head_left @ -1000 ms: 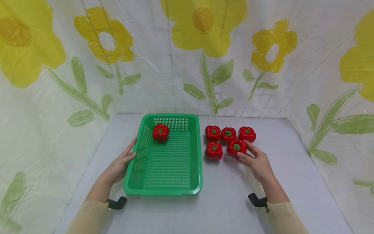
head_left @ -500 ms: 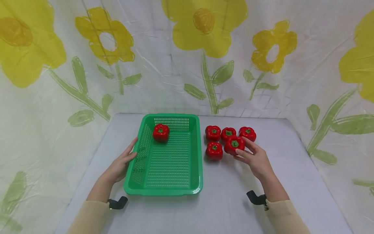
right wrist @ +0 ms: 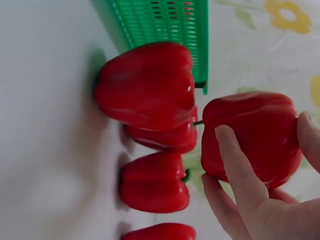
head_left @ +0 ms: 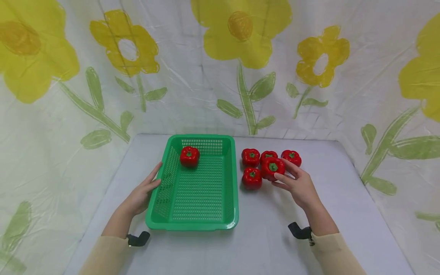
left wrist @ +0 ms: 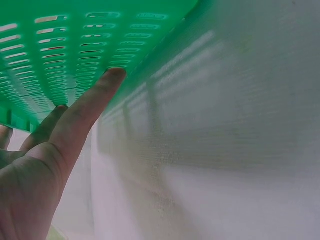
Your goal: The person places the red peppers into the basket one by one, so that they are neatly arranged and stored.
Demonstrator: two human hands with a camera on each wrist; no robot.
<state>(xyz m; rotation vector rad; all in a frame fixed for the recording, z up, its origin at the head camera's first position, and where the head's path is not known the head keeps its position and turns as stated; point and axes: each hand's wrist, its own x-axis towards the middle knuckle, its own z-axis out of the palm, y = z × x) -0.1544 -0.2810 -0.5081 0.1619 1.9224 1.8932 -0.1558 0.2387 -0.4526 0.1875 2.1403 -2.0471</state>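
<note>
My right hand [head_left: 302, 189] holds a red bell pepper [head_left: 272, 169] with a green stem between thumb and fingers. The right wrist view shows this pepper lifted off the table, beside the ones still standing there. My left hand [head_left: 141, 195] rests against the left side of a green perforated plastic basket [head_left: 197, 194]. In the left wrist view, its straight fingers [left wrist: 85, 107] touch the slotted outer wall below the rim. One red bell pepper [head_left: 189, 156] sits inside the basket near its back left corner.
Right of the basket stand two bell peppers, a back one [head_left: 250, 157] and a front one [head_left: 252, 178]. Behind the held pepper are another pepper [head_left: 269, 154], partly hidden, and one farther right [head_left: 292, 157]. A flowered white curtain [head_left: 192, 99] borders the white table [head_left: 240, 248].
My right hand has raised the bell pepper from the table and carried it slightly left and up in the head view. The left hand and basket have stayed in place.
</note>
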